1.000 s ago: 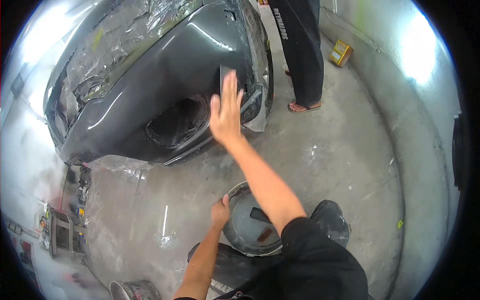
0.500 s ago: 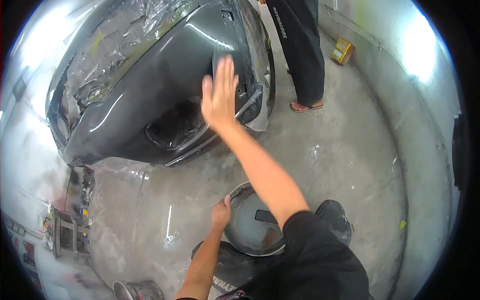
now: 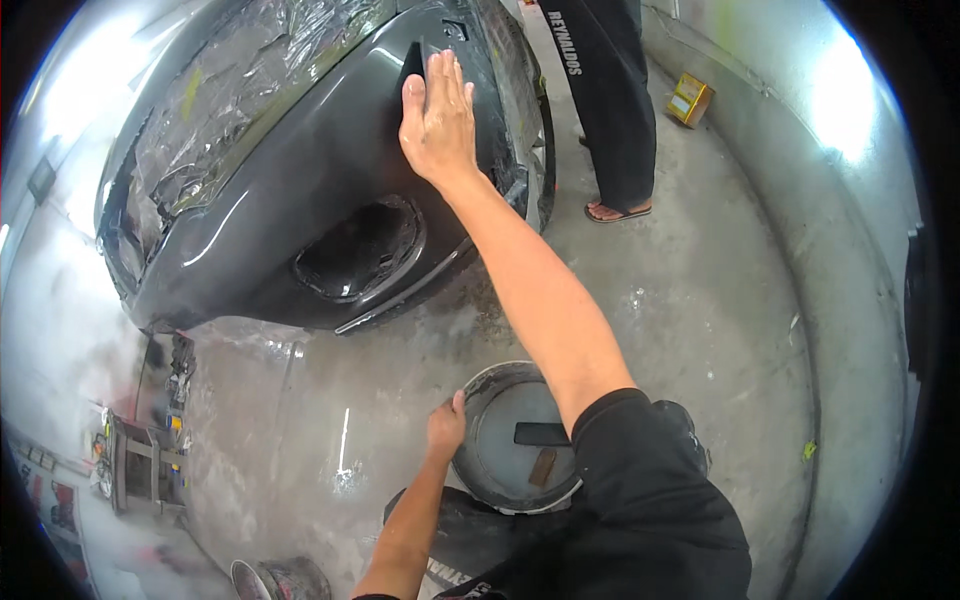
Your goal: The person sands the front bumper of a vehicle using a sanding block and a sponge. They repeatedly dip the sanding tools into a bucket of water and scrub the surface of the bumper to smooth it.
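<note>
My right hand (image 3: 440, 125) lies flat on a glossy dark grey car bumper (image 3: 270, 200), fingers stretched out toward its upper part. A thin dark strip shows along the fingertips; whether it is a sheet under the hand or a reflection, I cannot tell. My left hand (image 3: 446, 428) grips the left rim of a round bucket (image 3: 470, 478), thumb up over the edge. Cloudy water stands in the bucket, with a black rectangular block (image 3: 540, 434) and a small brown piece (image 3: 543, 466) in it. My right upper arm hides part of the rim.
Crinkled plastic sheeting (image 3: 250, 90) covers the car above the bumper. Beyond its right end stands a person in dark trousers (image 3: 605, 100) and sandals. A yellow tin (image 3: 690, 100) sits by the wall. A second bucket (image 3: 280, 578) and a small stand (image 3: 145, 465) are at the left.
My right hand has slid upward along the bumper, away from the lower opening. The brown piece in the bucket shows more fully. My left hand stays on the rim.
</note>
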A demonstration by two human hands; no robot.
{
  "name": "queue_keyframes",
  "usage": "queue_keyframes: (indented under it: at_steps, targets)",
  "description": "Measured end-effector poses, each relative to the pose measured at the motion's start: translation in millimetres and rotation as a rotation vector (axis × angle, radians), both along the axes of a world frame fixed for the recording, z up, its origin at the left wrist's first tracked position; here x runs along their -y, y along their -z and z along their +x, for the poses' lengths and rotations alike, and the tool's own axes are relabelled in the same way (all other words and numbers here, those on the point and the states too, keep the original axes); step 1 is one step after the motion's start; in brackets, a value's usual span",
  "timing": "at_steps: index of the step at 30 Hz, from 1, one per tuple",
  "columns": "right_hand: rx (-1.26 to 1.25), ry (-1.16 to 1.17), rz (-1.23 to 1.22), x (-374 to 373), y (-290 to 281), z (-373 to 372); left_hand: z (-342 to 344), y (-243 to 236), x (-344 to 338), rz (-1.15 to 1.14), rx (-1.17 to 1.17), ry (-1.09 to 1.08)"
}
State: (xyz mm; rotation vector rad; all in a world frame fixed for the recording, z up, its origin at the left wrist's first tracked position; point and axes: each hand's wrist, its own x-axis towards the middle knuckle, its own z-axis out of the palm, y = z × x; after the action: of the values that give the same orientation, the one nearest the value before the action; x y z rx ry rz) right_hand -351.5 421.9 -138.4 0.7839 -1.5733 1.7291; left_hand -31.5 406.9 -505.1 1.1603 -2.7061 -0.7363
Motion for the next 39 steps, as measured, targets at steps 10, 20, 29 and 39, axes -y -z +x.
queue_keyframes:
  at_steps: [10,20,29,39]
  targets:
    - [0.014,-0.076,0.047,0.1,-18.8,9.2,2.9,0.7,6.2,-0.028,0.006,0.032]
    - [-0.151,-0.047,0.16,-7.5,-20.7,-14.3,3.2,1.2,3.3,-0.003,0.001,-0.028]
    - [-0.124,-0.155,0.197,-6.0,5.7,-3.2,14.6,4.3,9.7,0.045,0.001,-0.069]
    - [-0.29,-0.071,0.165,10.7,38.9,74.9,16.7,7.6,6.7,-0.002,0.025,-0.075]
